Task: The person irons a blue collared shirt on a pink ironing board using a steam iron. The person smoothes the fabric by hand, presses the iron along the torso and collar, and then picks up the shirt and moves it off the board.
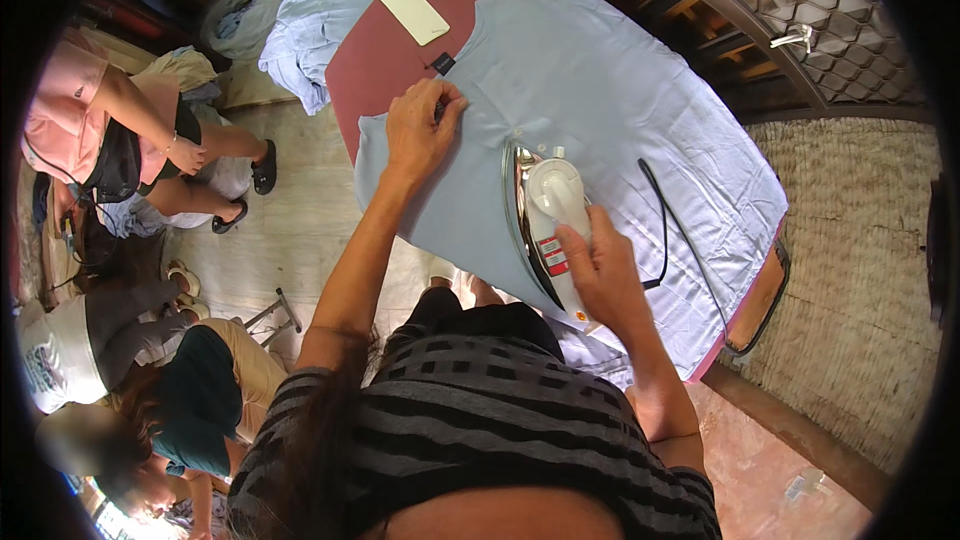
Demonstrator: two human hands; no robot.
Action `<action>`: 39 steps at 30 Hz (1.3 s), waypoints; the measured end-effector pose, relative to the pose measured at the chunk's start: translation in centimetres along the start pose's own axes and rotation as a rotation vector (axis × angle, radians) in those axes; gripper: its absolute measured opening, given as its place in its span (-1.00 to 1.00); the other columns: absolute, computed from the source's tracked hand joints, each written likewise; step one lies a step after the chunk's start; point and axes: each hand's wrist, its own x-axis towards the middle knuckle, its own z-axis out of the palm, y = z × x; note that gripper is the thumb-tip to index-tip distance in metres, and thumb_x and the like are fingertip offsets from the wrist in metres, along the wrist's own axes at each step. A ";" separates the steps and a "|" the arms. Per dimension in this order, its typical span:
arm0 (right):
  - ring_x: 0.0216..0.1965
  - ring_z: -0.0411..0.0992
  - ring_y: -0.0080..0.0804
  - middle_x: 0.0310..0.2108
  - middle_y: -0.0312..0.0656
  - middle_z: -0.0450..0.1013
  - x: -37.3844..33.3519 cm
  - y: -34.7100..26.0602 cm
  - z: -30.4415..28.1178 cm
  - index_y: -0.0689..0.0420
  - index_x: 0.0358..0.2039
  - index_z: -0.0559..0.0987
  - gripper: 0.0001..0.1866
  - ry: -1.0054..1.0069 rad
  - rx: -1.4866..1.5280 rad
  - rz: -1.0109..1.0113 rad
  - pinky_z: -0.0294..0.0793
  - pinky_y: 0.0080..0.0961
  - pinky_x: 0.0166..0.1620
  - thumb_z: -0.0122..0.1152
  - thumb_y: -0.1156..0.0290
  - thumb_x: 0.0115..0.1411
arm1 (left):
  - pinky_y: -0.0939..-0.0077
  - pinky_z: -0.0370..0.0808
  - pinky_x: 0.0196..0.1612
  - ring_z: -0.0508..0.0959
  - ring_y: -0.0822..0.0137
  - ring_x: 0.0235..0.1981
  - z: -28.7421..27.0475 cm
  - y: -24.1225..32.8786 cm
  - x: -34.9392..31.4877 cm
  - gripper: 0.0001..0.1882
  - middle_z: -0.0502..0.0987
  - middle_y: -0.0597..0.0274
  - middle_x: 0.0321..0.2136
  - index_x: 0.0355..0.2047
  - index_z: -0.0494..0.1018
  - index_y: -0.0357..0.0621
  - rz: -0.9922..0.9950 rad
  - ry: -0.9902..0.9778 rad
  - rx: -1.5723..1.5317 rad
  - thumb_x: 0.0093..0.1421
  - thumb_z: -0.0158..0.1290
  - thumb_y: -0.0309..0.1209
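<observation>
A light blue garment (590, 50) is spread over an ironing board with a dark red cover (360, 60). My right hand (605, 275) is wrapped round the handle of a white iron (556, 190) with a shiny metal side. The iron rests on the garment, in front of my body. My left hand (422, 125) lies on the garment's left part, its fingers bent together near the edge; whether cloth is pinched between them is hidden. A small dark label (442, 63) shows on the garment just beyond it. A black cord (660, 210) trails to the right of the iron.
A pale flat phone-like slab (414, 13) lies at the board's far end. Blue clothes (320, 10) are heaped beyond it. A metal lattice gate (790, 0) stands at far right. Several people are at the left, one in a pink top (80, 90).
</observation>
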 end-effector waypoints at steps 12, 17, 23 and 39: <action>-0.24 0.42 0.33 -0.33 0.31 0.44 1.9 -1.6 3.9 0.34 -0.15 0.39 -0.62 -0.057 0.055 -0.041 0.39 -0.03 -0.20 0.10 0.20 0.34 | 0.49 0.50 -0.37 0.56 0.35 -0.51 0.8 -1.1 0.1 -0.88 0.57 0.22 -0.46 -0.37 0.54 -0.21 -0.008 0.069 -0.007 0.13 0.26 -0.47; -0.35 0.47 0.14 -0.38 0.16 0.48 -2.9 -0.2 0.1 0.32 -0.17 0.41 -0.63 -0.034 0.020 0.046 0.40 -0.08 -0.24 0.11 0.20 0.34 | 0.30 0.46 -0.41 0.58 0.12 -0.48 1.1 0.0 0.5 -0.92 0.56 0.17 -0.46 -0.40 0.55 -0.11 0.042 0.088 -0.052 0.13 0.23 -0.43; -0.64 0.28 -0.62 -0.61 -0.31 0.34 -14.6 4.1 -8.2 0.19 -0.19 0.44 -0.73 0.340 0.448 0.503 0.24 -0.57 -0.58 0.03 0.21 0.42 | 0.28 0.45 -0.18 0.55 0.08 -0.23 0.1 -0.2 0.2 -0.86 0.58 0.15 -0.28 -0.26 0.56 -0.11 0.126 -0.060 0.130 0.16 0.21 -0.41; -0.71 0.19 -0.62 -0.62 -0.31 0.28 -30.2 11.4 -18.5 0.20 -0.18 0.44 -0.63 0.818 0.803 0.391 0.17 -0.65 -0.64 -0.05 0.10 0.45 | -0.22 0.16 0.24 0.16 -0.08 0.37 18.9 23.9 -15.0 -0.35 0.21 0.06 0.33 0.19 0.39 -0.01 0.832 -0.759 -0.062 0.17 0.16 0.01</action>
